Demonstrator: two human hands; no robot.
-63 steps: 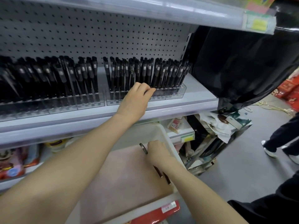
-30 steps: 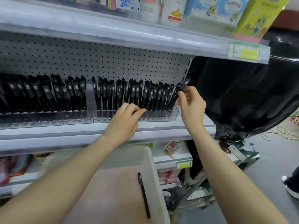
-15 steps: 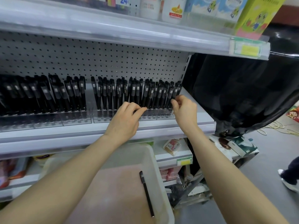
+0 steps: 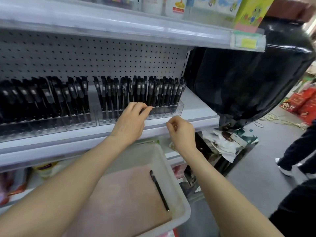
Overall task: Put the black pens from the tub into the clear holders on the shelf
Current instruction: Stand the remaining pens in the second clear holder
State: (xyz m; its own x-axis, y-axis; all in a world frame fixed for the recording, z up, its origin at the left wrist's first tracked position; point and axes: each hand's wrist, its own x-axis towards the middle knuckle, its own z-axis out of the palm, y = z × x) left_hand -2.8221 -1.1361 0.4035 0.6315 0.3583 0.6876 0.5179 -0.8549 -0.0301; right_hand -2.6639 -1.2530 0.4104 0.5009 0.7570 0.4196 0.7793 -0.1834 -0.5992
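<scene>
Shop: price-tagged shelves [image 4: 188, 34] of stock

left holder [image 4: 51, 124]: runs past the picture's left edge along the shelf [image 4: 196, 106]; its pens there smear into one black mass.
pen labels [image 4: 139, 86]: grey patches, print too small to read.
right holder [image 4: 171, 112]: middle of the front wall and several pens' lower ends lie behind the left hand [image 4: 130, 122].
right hand [image 4: 182, 132]: fingers curled away from view; whether they pinch anything cannot be told.
tub [image 4: 179, 194]: near left corner under the left forearm [image 4: 59, 194].
upper-shelf goods [image 4: 174, 6]: cropped by the top edge.
price tag [image 4: 247, 42]: unreadable.
lower-shelf packets [image 4: 12, 183]: blurred.
bystander [image 4: 297, 151]: only legs and shoes show.
</scene>
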